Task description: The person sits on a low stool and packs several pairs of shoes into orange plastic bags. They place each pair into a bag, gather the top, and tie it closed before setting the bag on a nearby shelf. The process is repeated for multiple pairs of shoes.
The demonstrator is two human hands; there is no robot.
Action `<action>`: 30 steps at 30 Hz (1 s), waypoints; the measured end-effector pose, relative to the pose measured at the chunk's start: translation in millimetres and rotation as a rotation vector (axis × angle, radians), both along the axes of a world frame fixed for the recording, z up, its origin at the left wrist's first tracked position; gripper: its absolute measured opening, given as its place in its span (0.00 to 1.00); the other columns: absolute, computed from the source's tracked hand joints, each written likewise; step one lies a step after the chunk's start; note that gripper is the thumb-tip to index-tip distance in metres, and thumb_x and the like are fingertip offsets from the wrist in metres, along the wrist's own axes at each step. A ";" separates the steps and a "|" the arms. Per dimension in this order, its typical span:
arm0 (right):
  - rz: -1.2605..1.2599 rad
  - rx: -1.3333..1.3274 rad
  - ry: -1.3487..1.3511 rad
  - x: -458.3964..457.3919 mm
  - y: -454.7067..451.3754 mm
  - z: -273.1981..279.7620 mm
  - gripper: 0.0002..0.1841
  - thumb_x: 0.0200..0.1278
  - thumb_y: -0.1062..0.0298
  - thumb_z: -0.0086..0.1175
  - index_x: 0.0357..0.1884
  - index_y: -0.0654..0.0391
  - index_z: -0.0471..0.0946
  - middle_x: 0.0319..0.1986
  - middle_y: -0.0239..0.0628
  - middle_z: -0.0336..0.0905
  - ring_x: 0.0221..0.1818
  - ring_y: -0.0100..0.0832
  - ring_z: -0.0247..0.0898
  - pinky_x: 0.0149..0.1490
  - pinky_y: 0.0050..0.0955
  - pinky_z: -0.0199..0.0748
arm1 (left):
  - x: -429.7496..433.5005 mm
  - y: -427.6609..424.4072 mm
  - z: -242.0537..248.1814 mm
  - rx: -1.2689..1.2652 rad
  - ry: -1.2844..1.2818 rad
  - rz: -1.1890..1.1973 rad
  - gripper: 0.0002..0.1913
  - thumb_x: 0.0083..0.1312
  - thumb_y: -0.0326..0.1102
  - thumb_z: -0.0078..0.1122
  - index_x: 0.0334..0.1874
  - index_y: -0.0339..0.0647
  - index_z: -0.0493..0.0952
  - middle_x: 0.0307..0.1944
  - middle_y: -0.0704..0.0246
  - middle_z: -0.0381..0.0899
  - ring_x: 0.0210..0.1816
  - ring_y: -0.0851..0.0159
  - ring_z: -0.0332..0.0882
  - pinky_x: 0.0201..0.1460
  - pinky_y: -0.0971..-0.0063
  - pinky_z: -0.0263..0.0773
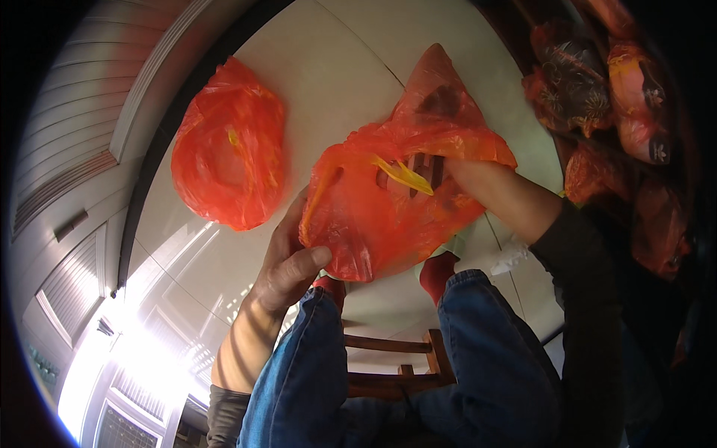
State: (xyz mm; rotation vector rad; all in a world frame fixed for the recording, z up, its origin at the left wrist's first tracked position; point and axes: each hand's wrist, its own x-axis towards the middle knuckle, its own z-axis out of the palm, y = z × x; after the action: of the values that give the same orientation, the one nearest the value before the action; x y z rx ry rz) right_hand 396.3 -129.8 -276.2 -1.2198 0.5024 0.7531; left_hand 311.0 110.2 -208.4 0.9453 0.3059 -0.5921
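Note:
A thin red plastic bag (386,241) hangs in front of my knees, its mouth spread. My left hand (285,274) holds the near left side of it, thumb on the outside and fingers mostly hidden beneath. My right hand (460,171) reaches into the opening from the right; its fingers are out of sight inside. A thing with dark brown and pale markings (423,168) shows in the mouth, too covered to identify. Across it lies a twisted yellow plastic strip (411,179). At the bag's pointed far end, a dark shape (440,99) shows through the plastic.
Another red plastic bag (227,151) sits on the tiled floor (330,73) to the left. Several filled bags (594,162) lie along the right on dark wood. A wooden stool (392,386) is beneath me. White crumpled plastic (510,256) lies by my right forearm. Panelled doors (84,112) stand left.

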 end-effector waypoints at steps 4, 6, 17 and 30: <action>0.012 0.020 0.032 2.2 -3.0 1.5 0.19 0.64 0.63 0.53 0.55 0.56 0.68 0.50 0.35 0.70 0.45 0.29 0.71 0.47 0.29 0.75 | 19.2 -11.7 -16.3 0.290 0.130 -0.366 0.28 0.66 0.40 0.59 0.63 0.30 0.65 0.54 0.60 0.75 0.52 0.68 0.74 0.58 0.71 0.67; 0.013 0.016 0.038 1.6 -1.2 2.0 0.19 0.64 0.63 0.53 0.55 0.56 0.68 0.50 0.35 0.70 0.45 0.29 0.71 0.47 0.29 0.75 | 23.1 -9.9 -35.8 0.263 0.310 -0.380 0.24 0.70 0.42 0.52 0.64 0.36 0.65 0.57 0.65 0.72 0.62 0.67 0.64 0.63 0.66 0.62; -0.006 -0.043 0.083 0.7 1.9 0.9 0.19 0.64 0.63 0.53 0.55 0.56 0.69 0.49 0.34 0.70 0.45 0.28 0.70 0.48 0.30 0.75 | -15.3 2.9 -1.1 0.019 -0.047 -0.104 0.23 0.73 0.47 0.43 0.61 0.36 0.67 0.54 0.62 0.75 0.56 0.64 0.71 0.60 0.70 0.66; -0.245 -0.182 0.243 15.0 19.1 -21.6 0.18 0.64 0.63 0.53 0.54 0.56 0.69 0.48 0.33 0.70 0.44 0.28 0.70 0.48 0.30 0.74 | 9.3 -5.7 11.8 -0.400 0.169 0.246 0.31 0.71 0.57 0.40 0.67 0.39 0.60 0.54 0.60 0.74 0.55 0.59 0.73 0.58 0.64 0.70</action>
State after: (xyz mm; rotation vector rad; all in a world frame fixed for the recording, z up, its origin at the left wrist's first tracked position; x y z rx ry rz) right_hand 411.4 -110.7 -297.8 -1.2126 0.9202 0.6581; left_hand 320.4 104.6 -196.6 0.4650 0.4293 -0.4826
